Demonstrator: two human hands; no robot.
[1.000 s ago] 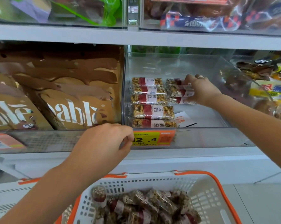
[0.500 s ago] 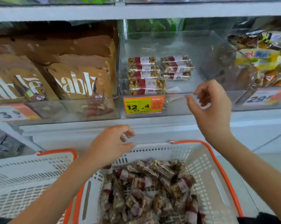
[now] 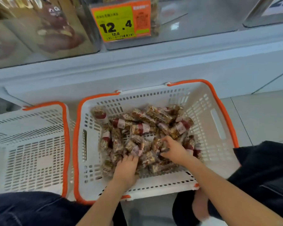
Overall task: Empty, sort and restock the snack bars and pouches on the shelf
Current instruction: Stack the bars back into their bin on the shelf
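A white basket with an orange rim [image 3: 207,121] stands on the floor below the shelf, holding a heap of several clear-wrapped snack bars [image 3: 142,128] with red and white labels. Both my hands are down in that heap. My left hand [image 3: 127,167] digs its curled fingers into the near side of the pile, around a bar with a white label. My right hand [image 3: 174,149] pinches a bar between thumb and curled fingers near the middle. The clear shelf bin [image 3: 194,22] with the orange price tag [image 3: 121,20] sits above, its contents mostly out of frame.
A second white, orange-rimmed basket [image 3: 31,144] with nothing in it stands to the left. Brown pouches [image 3: 56,30] fill the neighbouring bin at top left. The white shelf ledge [image 3: 153,66] runs across above the baskets. My dark-trousered knees [image 3: 264,168] flank the full basket.
My view has tipped down from the shelf to the baskets. Both hands dropped from the shelf front into the right basket and took hold of bars in the heap.
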